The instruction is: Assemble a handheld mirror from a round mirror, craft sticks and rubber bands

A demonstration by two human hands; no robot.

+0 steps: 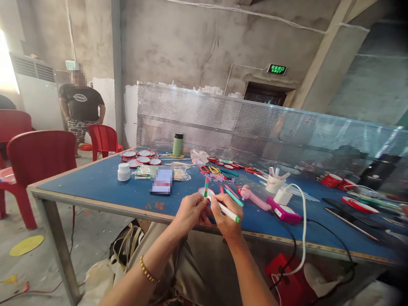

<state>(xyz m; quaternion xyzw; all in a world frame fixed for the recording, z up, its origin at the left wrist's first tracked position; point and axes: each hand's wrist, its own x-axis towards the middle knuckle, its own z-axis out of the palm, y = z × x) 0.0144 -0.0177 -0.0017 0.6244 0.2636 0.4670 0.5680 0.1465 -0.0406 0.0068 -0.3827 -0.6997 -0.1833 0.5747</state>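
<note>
My left hand [191,209] is closed in a pinch on a narrow stick [206,185] that stands upright, with red, green and white bands. Between the thumb and fingers of my right hand [228,214] is a white marker pen [228,211] with a green end. Its tip points toward the stick, but I cannot tell whether they touch. Behind the stick, a round white disc with a red rim [201,191] is partly hidden by my hands. Pink and turquoise pens [234,195] lie just beyond my right hand.
On the blue table [95,187] are a white jar [123,172], a phone [162,180], a green bottle [177,145], red-rimmed discs [143,160], scissors [213,170], a pink handheld device [255,198] and a cup of pens [276,183]. Cables hang at right. A person [82,104] stands behind red chairs [43,157].
</note>
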